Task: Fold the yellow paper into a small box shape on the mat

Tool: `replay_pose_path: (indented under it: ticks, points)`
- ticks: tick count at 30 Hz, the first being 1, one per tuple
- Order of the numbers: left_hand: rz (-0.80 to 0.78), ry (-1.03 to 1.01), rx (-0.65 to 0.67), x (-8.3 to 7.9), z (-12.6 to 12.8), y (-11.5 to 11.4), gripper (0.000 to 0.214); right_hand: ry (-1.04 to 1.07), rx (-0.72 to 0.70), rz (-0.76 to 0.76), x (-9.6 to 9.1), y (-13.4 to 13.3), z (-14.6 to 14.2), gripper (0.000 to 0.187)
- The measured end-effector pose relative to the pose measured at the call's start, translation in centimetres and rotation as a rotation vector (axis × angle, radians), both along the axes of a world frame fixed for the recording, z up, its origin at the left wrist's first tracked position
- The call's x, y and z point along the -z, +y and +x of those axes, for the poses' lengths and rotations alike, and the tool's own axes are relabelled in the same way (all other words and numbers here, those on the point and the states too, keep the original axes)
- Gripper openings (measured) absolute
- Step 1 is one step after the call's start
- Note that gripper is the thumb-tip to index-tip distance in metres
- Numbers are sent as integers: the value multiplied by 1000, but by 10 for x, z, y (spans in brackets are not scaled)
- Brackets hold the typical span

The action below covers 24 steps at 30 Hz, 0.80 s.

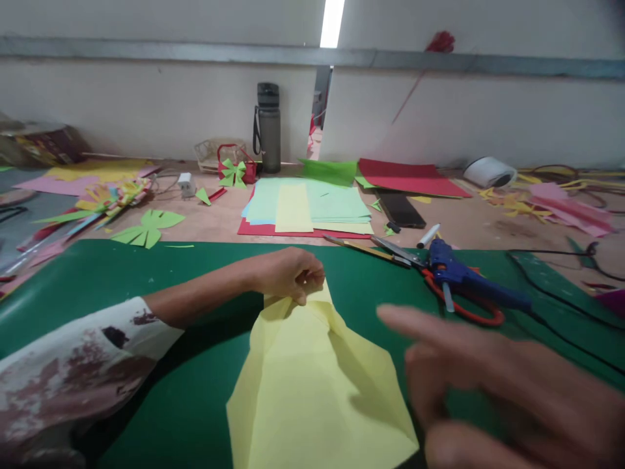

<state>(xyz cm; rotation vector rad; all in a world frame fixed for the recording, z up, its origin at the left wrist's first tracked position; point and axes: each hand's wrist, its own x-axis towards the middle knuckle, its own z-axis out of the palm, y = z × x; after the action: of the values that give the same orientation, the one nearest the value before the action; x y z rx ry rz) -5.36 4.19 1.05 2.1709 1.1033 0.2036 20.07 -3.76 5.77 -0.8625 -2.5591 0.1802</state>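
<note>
A folded sheet of pale yellow paper [317, 391] spreads over the green mat [205, 391] toward me, creased along both sides. My left hand [288, 273] pinches its narrow far end between thumb and fingers. To the right of the paper, close to the camera, hovers my right hand [478, 384], slightly blurred. Its index finger points left, the other fingers are bent and apart, and nothing shows in it. Beyond this hand lie a blue glue gun [469, 277] and red-handled scissors [481, 312].
Stacked coloured paper [336, 198], a phone [401, 208] and a grey bottle [271, 133] are at the back. A utility knife [368, 251] and a white marker [429, 235] lie near the scissors. Green paper leaves [151, 228] rest at left. A black cord [576, 339] crosses the right side.
</note>
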Motion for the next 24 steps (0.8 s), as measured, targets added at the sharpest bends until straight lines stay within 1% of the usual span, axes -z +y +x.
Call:
replay_pose_path:
  ticks: [1,2,3,4,5,7,9,11,12,14,16,18,21,24]
  points:
    - [19,-18,-8,-1,-1,-2,32,78,7,-143,-3,7,-6,44]
    - [18,-40,-20,-2,-3,-3,31,140,21,-275,-4,15,-13,37]
    - [-1,-67,-32,-4,-4,-5,31,176,21,-396,-5,24,-22,30]
    - [-25,-100,-46,-6,-5,-7,31,186,24,-485,-3,33,-30,25]
    - [-39,-139,-66,-9,-7,-10,30,185,9,-542,-1,43,-39,22]
    - [-24,-201,-141,-14,-13,-15,23,149,-40,-590,8,58,-53,22]
    - [14,-196,-279,-16,-20,-21,16,77,-91,-629,18,69,-62,22]
    - [-41,-134,-409,-15,-27,-28,23,-9,-53,-659,27,74,-68,25]
    - [-112,-102,-437,-14,-29,-31,27,-44,-18,-679,31,76,-70,28]
    - [-268,-70,-433,-13,-30,-36,31,-99,34,-748,37,77,-73,36]
    - [-350,-40,-393,-13,-26,-40,29,-143,55,-830,38,79,-77,39]
    - [-315,14,-330,-16,-20,-42,25,-179,69,-885,38,82,-80,35]
    - [-207,90,-254,-20,-12,-43,27,-199,70,-917,36,85,-84,26]
    - [-191,107,-196,-21,-11,-42,29,-207,42,-914,36,88,-83,27]
